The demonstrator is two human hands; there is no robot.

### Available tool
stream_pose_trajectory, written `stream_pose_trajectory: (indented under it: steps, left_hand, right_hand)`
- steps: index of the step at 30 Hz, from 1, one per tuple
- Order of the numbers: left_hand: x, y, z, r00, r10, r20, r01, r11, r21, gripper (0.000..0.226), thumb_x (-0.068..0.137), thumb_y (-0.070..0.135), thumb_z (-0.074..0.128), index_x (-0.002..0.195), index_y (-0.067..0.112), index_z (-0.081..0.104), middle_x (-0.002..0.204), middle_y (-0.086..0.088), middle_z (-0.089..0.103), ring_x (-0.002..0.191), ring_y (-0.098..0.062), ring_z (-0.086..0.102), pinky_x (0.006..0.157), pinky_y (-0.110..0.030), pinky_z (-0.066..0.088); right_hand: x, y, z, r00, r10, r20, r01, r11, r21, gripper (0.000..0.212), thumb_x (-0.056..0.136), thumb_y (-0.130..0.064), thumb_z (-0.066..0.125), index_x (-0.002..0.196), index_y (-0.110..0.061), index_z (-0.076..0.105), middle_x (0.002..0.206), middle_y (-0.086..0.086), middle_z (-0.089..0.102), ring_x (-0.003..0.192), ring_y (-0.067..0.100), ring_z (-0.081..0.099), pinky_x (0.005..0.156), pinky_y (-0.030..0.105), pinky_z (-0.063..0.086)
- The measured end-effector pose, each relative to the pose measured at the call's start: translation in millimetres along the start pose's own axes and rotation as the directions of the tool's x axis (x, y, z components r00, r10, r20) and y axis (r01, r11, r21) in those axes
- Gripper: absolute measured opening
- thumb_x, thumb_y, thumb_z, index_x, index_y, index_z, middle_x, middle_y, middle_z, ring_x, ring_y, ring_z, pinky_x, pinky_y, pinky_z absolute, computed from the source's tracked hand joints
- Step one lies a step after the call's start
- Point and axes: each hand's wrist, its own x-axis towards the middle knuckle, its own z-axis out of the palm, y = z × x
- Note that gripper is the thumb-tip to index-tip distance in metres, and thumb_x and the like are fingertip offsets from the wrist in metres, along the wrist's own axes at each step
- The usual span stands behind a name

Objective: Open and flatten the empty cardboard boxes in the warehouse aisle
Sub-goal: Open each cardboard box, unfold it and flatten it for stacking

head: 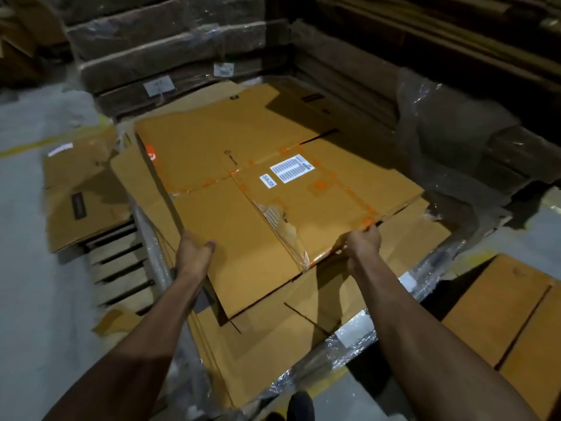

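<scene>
Both arms outstretched, left hand [194, 253] and right hand [362, 243] with fingers curled, gripping.

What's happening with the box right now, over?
Left hand and right hand both grip the near edge of the flattened box. Box lies flat on the cardboard stack. Torn tape across its middle. Nothing blocking.

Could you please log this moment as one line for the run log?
stage: laying flattened box on stack | left hand: grips near-left edge | right hand: grips near-right edge | box: flat, taped, labelled
</scene>
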Motion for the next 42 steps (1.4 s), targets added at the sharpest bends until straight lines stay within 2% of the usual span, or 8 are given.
stream_pose_trajectory:
  steps: [5, 9, 12, 15, 19, 25, 35, 42]
  left_hand:
    - [17, -1, 9, 0.995, -0.064, 0.071, 0.062, 0.998, 0.025, 0.072, 0.097, 0.015, 0.062, 0.154, 0.009, 0.017, 0.145, -0.016, 0.044, 0.127, -0.035, 0.048, 0.103, -0.041, 0.044]
    - [26, -12, 17, 0.991, -0.106, 0.076, 0.099, 0.991, 0.086, 0.088, 0.097, 0.021, 0.062, 0.158, 0.010, -0.001, 0.158, -0.014, 0.028, 0.140, -0.035, 0.035, 0.115, -0.047, 0.036]
    - [33, -14, 20, 0.987, -0.140, 0.082, 0.131, 0.986, 0.101, 0.091, 0.098, 0.025, 0.061, 0.158, 0.013, -0.006, 0.161, -0.013, 0.022, 0.142, -0.036, 0.032, 0.114, -0.049, 0.036]
    - [38, -12, 22, 0.989, -0.148, 0.022, 0.142, 0.975, 0.168, 0.086, 0.097, 0.032, 0.060, 0.158, 0.011, 0.003, 0.157, -0.014, 0.029, 0.139, -0.038, 0.037, 0.111, -0.051, 0.039]
    - [18, -5, 28, 0.999, 0.033, -0.012, -0.023, 0.869, 0.494, 0.064, 0.097, 0.031, 0.056, 0.149, 0.004, 0.030, 0.158, -0.013, 0.026, 0.144, -0.035, 0.024, 0.116, -0.051, 0.030]
    - [-55, 16, 57, 0.935, 0.239, 0.263, -0.350, 0.745, 0.568, 0.060, 0.095, 0.028, 0.054, 0.149, 0.007, 0.037, 0.157, -0.011, 0.032, 0.146, -0.031, 0.024, 0.117, -0.047, 0.028]
    - [-177, 17, 108, 0.559, 0.399, 0.726, -0.809, 0.456, 0.372, 0.057, 0.101, 0.029, 0.046, 0.152, 0.010, 0.032, 0.165, -0.009, 0.017, 0.153, -0.027, 0.004, 0.123, -0.039, 0.011]
    - [-306, -2, 152, 0.226, 0.342, 0.912, -0.953, 0.270, 0.135, 0.035, 0.096, 0.026, 0.052, 0.122, 0.003, 0.055, 0.132, -0.018, 0.054, 0.128, -0.033, 0.045, 0.103, -0.039, 0.037]
  right_hand:
    - [4, 5, 12, 0.997, 0.000, 0.081, 0.026, 0.947, -0.319, 0.092, 0.062, 0.003, 0.069, 0.140, -0.027, 0.031, 0.114, 0.013, 0.057, 0.107, 0.039, 0.058, 0.083, 0.056, 0.058]
    - [7, 3, 14, 0.997, 0.034, 0.070, 0.005, 0.865, -0.502, 0.093, 0.084, -0.014, 0.070, 0.154, -0.026, 0.010, 0.134, 0.017, 0.044, 0.125, 0.037, 0.041, 0.092, 0.040, 0.050]
    - [19, -4, 8, 0.993, -0.009, 0.114, 0.076, 0.801, -0.594, 0.086, 0.090, -0.028, 0.070, 0.154, -0.023, 0.013, 0.141, 0.015, 0.043, 0.130, 0.036, 0.037, 0.086, 0.035, 0.040]
    - [29, -10, 1, 0.979, -0.043, 0.199, 0.168, 0.724, -0.669, 0.082, 0.089, -0.039, 0.068, 0.154, -0.029, 0.020, 0.147, 0.011, 0.039, 0.131, 0.040, 0.040, 0.100, 0.041, 0.038]
    - [27, -8, -18, 0.972, -0.043, 0.231, 0.180, 0.768, -0.615, 0.068, 0.091, -0.039, 0.065, 0.152, -0.030, 0.036, 0.147, 0.014, 0.045, 0.129, 0.040, 0.046, 0.107, 0.055, 0.042]
    - [-35, 14, -64, 0.975, -0.137, 0.174, 0.205, 0.858, -0.472, 0.054, 0.098, -0.025, 0.060, 0.149, -0.020, 0.043, 0.148, 0.011, 0.047, 0.126, 0.032, 0.051, 0.105, 0.047, 0.046]
    - [-151, 118, -189, 0.963, -0.183, -0.197, 0.017, 0.773, -0.634, 0.056, 0.099, -0.042, 0.053, 0.150, -0.019, 0.043, 0.148, 0.006, 0.049, 0.138, 0.030, 0.039, 0.108, 0.042, 0.039]
    - [-241, 189, -294, 0.840, -0.054, -0.539, -0.268, 0.823, -0.501, 0.050, 0.097, -0.052, 0.051, 0.139, -0.024, 0.053, 0.139, 0.006, 0.055, 0.131, 0.033, 0.044, 0.103, 0.041, 0.041]
